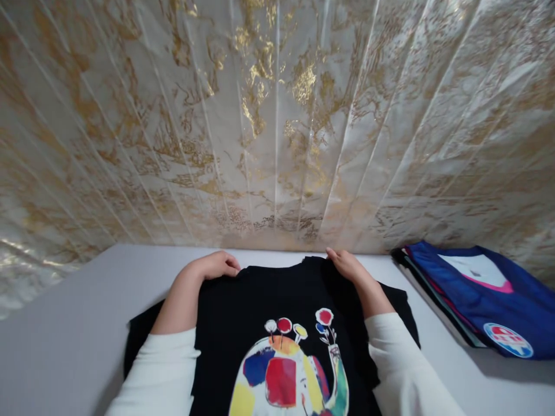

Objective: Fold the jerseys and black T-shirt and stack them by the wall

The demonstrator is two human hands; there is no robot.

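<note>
A black T-shirt (pixel 221 329) with a colourful patchwork elephant print (pixel 281 375) lies spread in front of me, its neckline toward the wall. My left hand (pixel 219 265) pinches the shirt at its left shoulder, fingers curled over the cloth. At the opposite shoulder my right hand (pixel 347 266) is closed on the fabric near the neckline. The sleeves stick out past both forearms. The shirt's lower part runs out of view at the bottom.
A stack of folded clothes stands at the right, topped by a dark blue garment (pixel 459 289) with a round badge. Beneath everything is a white table (pixel 65 335). Its back edge meets a wall covering (pixel 277 144) with a gold pattern.
</note>
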